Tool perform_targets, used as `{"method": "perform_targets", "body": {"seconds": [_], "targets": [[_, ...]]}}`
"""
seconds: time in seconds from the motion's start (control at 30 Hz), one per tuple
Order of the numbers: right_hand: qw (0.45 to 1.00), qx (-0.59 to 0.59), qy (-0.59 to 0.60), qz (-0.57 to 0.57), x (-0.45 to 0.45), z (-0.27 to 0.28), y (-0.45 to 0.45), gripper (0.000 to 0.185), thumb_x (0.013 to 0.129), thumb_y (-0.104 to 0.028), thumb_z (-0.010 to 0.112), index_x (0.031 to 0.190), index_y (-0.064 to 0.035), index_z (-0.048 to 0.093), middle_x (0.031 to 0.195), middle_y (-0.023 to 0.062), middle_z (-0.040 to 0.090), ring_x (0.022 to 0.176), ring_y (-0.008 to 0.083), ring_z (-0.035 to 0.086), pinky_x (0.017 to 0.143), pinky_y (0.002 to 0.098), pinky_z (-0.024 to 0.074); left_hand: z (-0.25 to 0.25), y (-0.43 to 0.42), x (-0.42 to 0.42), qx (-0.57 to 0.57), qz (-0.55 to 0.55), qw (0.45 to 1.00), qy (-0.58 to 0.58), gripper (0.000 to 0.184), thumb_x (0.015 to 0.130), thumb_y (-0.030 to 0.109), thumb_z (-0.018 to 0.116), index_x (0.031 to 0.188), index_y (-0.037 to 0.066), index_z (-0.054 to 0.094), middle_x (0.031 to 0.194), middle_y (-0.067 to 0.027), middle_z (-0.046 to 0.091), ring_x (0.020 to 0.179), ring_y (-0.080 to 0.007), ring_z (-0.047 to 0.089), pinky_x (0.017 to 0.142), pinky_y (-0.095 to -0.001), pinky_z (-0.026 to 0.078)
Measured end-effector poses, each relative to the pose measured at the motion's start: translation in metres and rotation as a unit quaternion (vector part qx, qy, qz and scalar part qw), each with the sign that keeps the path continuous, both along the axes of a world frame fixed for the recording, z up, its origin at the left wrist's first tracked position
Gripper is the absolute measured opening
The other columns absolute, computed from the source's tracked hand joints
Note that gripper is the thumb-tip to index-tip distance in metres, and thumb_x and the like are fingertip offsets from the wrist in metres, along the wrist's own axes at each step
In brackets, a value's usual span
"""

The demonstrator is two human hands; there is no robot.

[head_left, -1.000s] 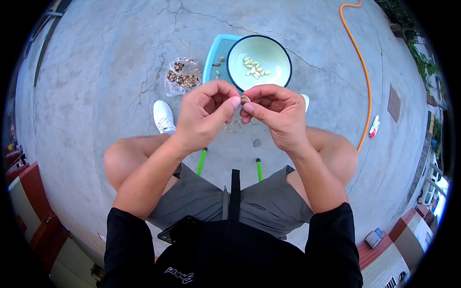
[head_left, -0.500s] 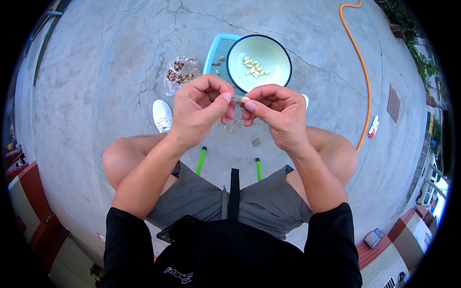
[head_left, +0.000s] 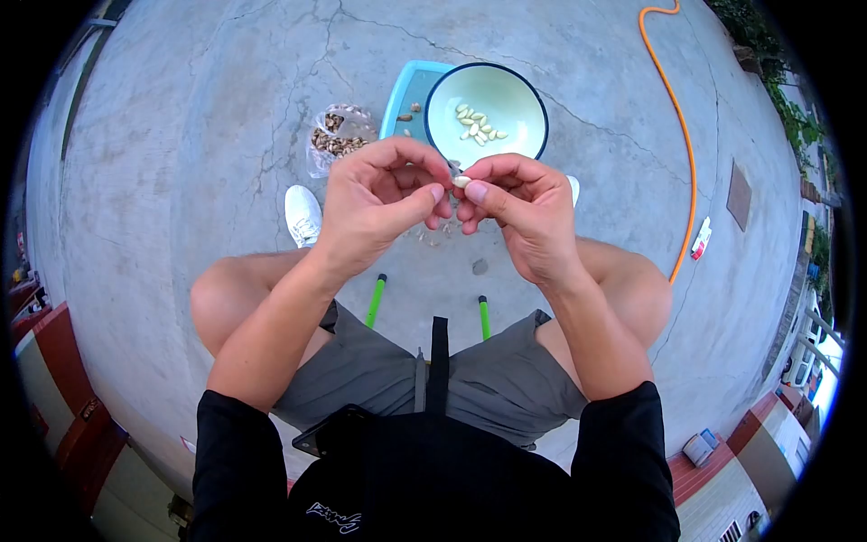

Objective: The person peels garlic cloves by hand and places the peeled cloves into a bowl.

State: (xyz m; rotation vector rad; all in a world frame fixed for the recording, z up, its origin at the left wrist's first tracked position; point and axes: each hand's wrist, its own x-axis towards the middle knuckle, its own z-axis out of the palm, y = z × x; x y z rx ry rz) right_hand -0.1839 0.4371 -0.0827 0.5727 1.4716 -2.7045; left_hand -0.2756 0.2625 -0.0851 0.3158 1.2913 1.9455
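Cracked grey concrete [head_left: 208,117] spreads over most of the view, with leafy plants [head_left: 795,131] along the right edge and a paint-like bucket [head_left: 700,447] lower down on that side. An orange hose [head_left: 684,126] winds down the right of the floor, well apart from the hands, with a red-and-white packet [head_left: 702,238] just beside it and a flat brownish plate [head_left: 739,196] farther right. Ahead, a pale bowl [head_left: 519,99] with a dark rim rests on a turquoise stand [head_left: 394,113], holding a small heap of peeled cloves [head_left: 479,124]; a few brown bits lie on the stand to its left. Left of that, a clear bag [head_left: 318,166] of unpeeled cloves sits on the ground, near a white shoe [head_left: 303,215]. Both hands are raised in front of the near edge of bowl and stand, hiding part of it from the camera. The right hand [head_left: 533,206] has thumb and forefinger pinched on one pale clove [head_left: 461,182], which lies between the two hands. The left hand [head_left: 375,194] is curled just beside it; whether its fingertips grip anything, I cannot tell. Below, small scraps [head_left: 432,237] litter the concrete beyond two green-and-black legs [head_left: 377,303].
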Motion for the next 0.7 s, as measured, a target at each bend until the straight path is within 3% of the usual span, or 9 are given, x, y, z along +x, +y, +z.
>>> {"method": "perform_targets", "body": {"seconds": [0.2,0.27,0.4,0.53,0.7], "targets": [[0.999,0.023,0.028,-0.002,0.0004,-0.0032,-0.0006,0.013,0.089,0.000,0.070,0.100,0.0049,0.069,0.088,0.0089,0.070,0.074,0.0125,0.066,0.064,0.0256,0.0549,0.0032,0.0040,0.0024,0.023,0.009,1.000,0.007,0.018,0.089,0.000,0.068,0.106,-0.004,0.063,0.096,-0.0094,0.068,0.080,-0.0142,0.066,0.065,-0.0250,0.053],[0.999,0.046,0.029,-0.004,0.0017,-0.0039,-0.0027,0.013,0.089,0.000,0.070,0.101,0.0047,0.069,0.088,0.0082,0.070,0.075,0.0119,0.065,0.065,0.0248,0.0543,0.0033,0.0040,0.0031,-0.036,-0.002,0.999,0.037,0.018,0.088,0.000,0.067,0.106,-0.004,0.063,0.093,-0.0101,0.067,0.080,-0.0152,0.066,0.064,-0.0265,0.052],[0.994,0.100,0.040,-0.015,0.0034,-0.0068,-0.0043,0.012,0.088,0.002,0.069,0.101,0.0037,0.069,0.089,0.0065,0.070,0.077,0.0104,0.065,0.068,0.0230,0.0529,-0.0016,0.0021,0.0020,-0.030,0.004,0.999,0.011,0.015,0.089,0.003,0.068,0.103,-0.003,0.064,0.091,-0.0104,0.067,0.078,-0.0151,0.066,0.063,-0.0272,0.052],[0.996,0.077,0.047,-0.009,0.0039,-0.0079,-0.0024,0.015,0.086,0.008,0.069,0.102,0.0059,0.068,0.096,0.0105,0.069,0.081,0.0155,0.067,0.071,0.0284,0.0564,-0.0025,0.0003,-0.0002,-0.009,0.004,1.000,-0.022,0.011,0.091,0.002,0.066,0.100,-0.003,0.064,0.090,-0.0102,0.067,0.076,-0.0149,0.066,0.063,-0.0266,0.053],[0.966,0.210,0.148,-0.015,0.0020,-0.0078,-0.0045,0.014,0.086,0.007,0.070,0.099,0.0052,0.068,0.098,0.0092,0.069,0.086,0.0139,0.067,0.077,0.0261,0.0559,0.0010,-0.0019,-0.0012,-0.009,0.003,0.999,-0.045,0.010,0.091,0.000,0.065,0.100,-0.004,0.064,0.090,-0.0104,0.067,0.077,-0.0151,0.067,0.064,-0.0264,0.054]]}}
